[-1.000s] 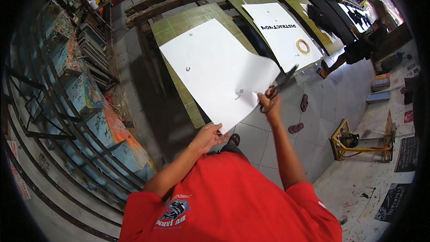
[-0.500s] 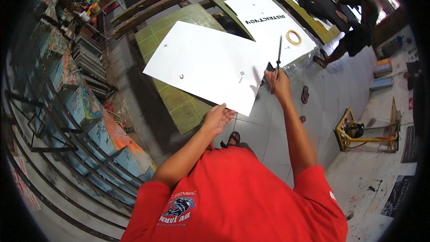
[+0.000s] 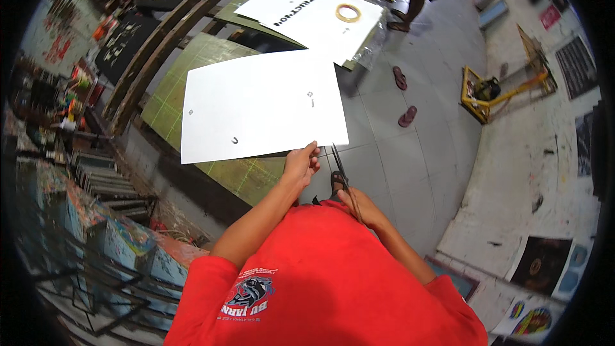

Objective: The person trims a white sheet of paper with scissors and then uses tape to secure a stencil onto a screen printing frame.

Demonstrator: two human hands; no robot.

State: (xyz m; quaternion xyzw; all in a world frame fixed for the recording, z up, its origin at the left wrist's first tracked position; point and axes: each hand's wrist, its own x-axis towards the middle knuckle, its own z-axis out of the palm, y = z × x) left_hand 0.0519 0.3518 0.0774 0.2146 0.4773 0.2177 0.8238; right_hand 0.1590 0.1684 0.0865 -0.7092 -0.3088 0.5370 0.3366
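A large white paper sheet (image 3: 259, 99) with small printed marks lies tilted over a green gridded board (image 3: 240, 179). My left hand (image 3: 301, 163) grips the sheet at its lower edge, toward the right corner. My right hand (image 3: 355, 205) is lower, near my red shirt, closed on long dark scissors (image 3: 341, 166). The blades point up to the sheet's edge, just right of my left hand. Farther back, printed white sheets (image 3: 272, 3) rest on another board with clear plastic, and a roll of yellowish tape (image 3: 348, 13) lies on them.
Wooden rails (image 3: 150, 38) run behind the boards. A person's legs (image 3: 410, 9) show at the back. Maroon slippers (image 3: 407, 115) lie on the tiled floor (image 3: 429, 160). A yellow metal frame (image 3: 477, 109) stands at the right. Stacked screens (image 3: 102, 182) and blue paint-stained steps (image 3: 125, 230) are at the left.
My right hand has moved down and toward me, bringing the scissors below the sheet's edge. The sheet, earlier lifted and curled, now lies flatter and turned. The view has swung round.
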